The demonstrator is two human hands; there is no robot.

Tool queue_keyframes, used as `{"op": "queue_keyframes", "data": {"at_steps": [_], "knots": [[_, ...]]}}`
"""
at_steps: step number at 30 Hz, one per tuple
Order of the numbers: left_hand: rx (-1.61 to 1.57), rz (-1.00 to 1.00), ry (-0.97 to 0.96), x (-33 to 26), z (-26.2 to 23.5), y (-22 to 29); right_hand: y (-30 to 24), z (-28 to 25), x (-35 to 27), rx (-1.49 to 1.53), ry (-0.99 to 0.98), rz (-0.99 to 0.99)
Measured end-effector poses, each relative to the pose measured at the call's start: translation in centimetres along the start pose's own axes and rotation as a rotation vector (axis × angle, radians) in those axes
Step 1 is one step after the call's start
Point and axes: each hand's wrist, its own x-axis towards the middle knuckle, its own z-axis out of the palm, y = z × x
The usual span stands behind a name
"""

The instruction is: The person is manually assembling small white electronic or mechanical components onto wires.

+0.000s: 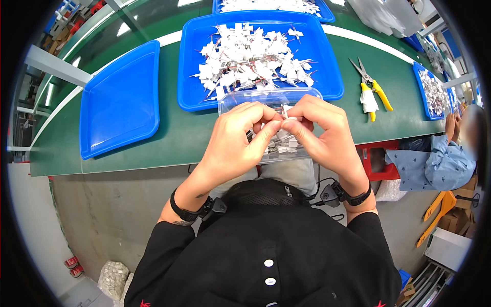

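Observation:
Both my hands meet over a clear plastic box (271, 94) at the table's near edge. Thumb and fingers of my right hand (327, 128) pinch a small white piece with a wire (285, 109). My left hand (232, 135) is closed in a pinch against the same spot; its fingertips touch those of the right, and the fingers partly hide the piece. Small white blocks (286, 145) lie in the box below. Just behind the box, a blue tray (327, 77) holds a heap of white pieces with thin red and dark wires (245, 56).
At the left lies a blue tray (120, 100) with nothing in it. Yellow-handled snips (382, 95), one grip wrapped in white, rest on the green table (353, 120). Another filled blue tray (327, 13) stands behind. A co-worker in a blue patterned top (440, 163) sits at the right.

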Motion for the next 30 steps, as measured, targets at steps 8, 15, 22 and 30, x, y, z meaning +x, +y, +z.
{"op": "queue_keyframes", "data": {"at_steps": [8, 15, 22, 30], "knots": [[-0.237, -0.051, 0.174, -0.1, 0.7, -0.5, 1.7, -2.4, 4.0, -0.292, 0.293, -0.157], [-0.356, -0.07, 0.225, -0.4, 0.3, -0.7, 1.5, -1.0, 3.4, -0.586, 0.183, -0.221], [-0.398, -0.053, 0.266, -0.4, 0.5, -0.7, 1.0, 2.3, 1.5, -0.541, -0.345, -0.118], [-0.225, 0.035, 0.381, -0.5, 0.6, -1.7, 0.5, -0.5, 1.7, -0.337, 0.006, -0.234]]}}
